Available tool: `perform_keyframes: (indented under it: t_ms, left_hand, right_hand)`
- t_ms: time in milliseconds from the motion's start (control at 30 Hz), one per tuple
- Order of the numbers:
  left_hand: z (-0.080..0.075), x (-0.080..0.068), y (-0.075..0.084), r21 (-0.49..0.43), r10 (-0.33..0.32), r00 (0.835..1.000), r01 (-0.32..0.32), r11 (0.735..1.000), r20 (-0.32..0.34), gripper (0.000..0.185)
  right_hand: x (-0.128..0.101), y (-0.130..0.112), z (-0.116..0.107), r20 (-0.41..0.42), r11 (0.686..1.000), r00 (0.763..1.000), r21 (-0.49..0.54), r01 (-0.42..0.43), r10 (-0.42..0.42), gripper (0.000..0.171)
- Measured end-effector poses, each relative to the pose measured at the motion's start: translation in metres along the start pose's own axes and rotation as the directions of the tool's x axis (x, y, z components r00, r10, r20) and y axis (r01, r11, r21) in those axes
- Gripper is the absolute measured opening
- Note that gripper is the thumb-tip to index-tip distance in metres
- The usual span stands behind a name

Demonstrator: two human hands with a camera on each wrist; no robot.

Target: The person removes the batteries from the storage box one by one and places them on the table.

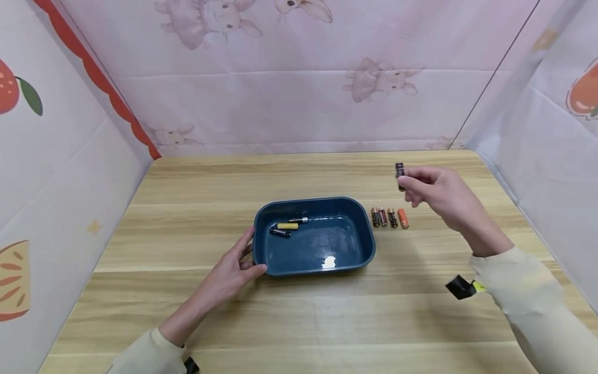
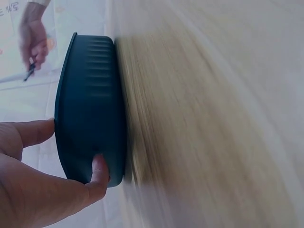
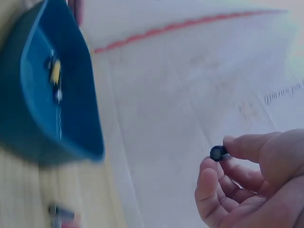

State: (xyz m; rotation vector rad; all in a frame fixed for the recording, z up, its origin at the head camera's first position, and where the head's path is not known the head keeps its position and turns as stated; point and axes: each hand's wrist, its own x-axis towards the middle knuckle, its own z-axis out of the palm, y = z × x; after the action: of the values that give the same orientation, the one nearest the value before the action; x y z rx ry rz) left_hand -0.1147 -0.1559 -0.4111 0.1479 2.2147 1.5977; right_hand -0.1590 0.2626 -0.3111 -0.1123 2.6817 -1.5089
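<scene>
Pinch grip of right hand (image 1: 439, 195) on small black cylindrical battery (image 1: 399, 175), held roughly upright in air above worktop (image 1: 187, 208), clear of it. Dark blue oval plastic tray (image 1: 364, 244) lies to left of and below this grip. Left hand (image 1: 233, 267) steadies tray's near-left corner, thumb and fingers curled on wall. Tray holds yellow battery (image 1: 287, 226) plus two dark ones. Row of four batteries (image 1: 389, 217) just beside tray's right rim. Right wrist view shows battery end-on (image 3: 218, 152); left wrist view shows tray's ribbed outer wall (image 2: 92, 104).
</scene>
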Motion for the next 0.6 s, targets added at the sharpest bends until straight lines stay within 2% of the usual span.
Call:
perform_keyframes:
  t_ms: [133,233,367,600]
  left_hand:
    - [-0.002,0.000,0.000,0.012,0.010,1.000,-0.010,1.000,0.010,0.089]
    - [-0.004,0.001,-0.001,0.013,0.015,1.000,-0.016,1.000,0.022,0.088]
    - [-0.006,0.001,-0.001,0.002,0.020,0.999,-0.021,1.000,0.041,0.088]
    - [-0.009,0.002,-0.002,0.013,0.030,0.998,-0.031,0.999,0.050,0.088]
  right_hand:
    - [-0.001,0.029,-0.012,-0.041,0.998,0.998,-0.035,-0.047,0.046,0.040]
    - [-0.002,0.053,-0.015,-0.031,0.994,0.994,-0.024,-0.104,0.103,0.040]
    - [-0.002,0.081,-0.015,-0.021,0.985,0.985,0.000,-0.172,0.172,0.043]
    - [-0.001,0.113,-0.009,-0.059,0.966,0.969,-0.079,-0.246,0.242,0.039]
